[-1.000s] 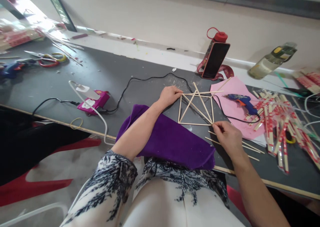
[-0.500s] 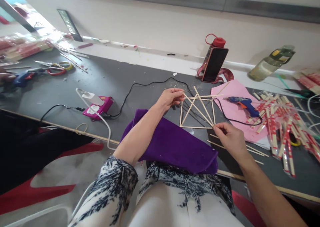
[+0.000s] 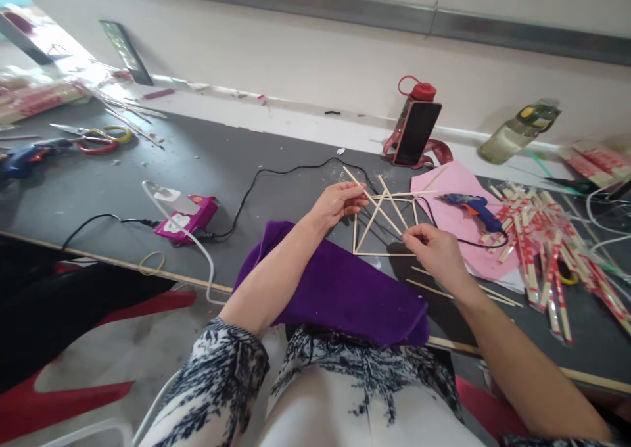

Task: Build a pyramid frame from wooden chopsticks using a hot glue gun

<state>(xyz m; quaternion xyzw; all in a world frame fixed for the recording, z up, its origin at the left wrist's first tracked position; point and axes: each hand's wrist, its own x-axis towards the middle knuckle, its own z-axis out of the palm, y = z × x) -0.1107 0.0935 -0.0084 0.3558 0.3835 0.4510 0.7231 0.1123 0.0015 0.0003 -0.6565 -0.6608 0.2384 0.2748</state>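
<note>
1. Head view: holding one wooden stick (image 3: 387,216) pinched in left hand (image 3: 344,200) short of its far end and right hand (image 3: 436,250) at its near end, well apart, over the stick frame (image 3: 382,254) on the worktop (image 3: 286,197).
2. Could bump the frame's slanted sticks askew if lowering carelessly. Can't tell whether touching or glued.
3. Could push the near-right corner out of square with right fingertips, given how close.
4. Could drag the glue gun (image 3: 470,209) across the pink paper (image 3: 458,181) by snagging its black cord (image 3: 290,172), routed behind the frame.
5. Could scatter the loose sticks (image 3: 428,288) by dropping right wrist.
</note>
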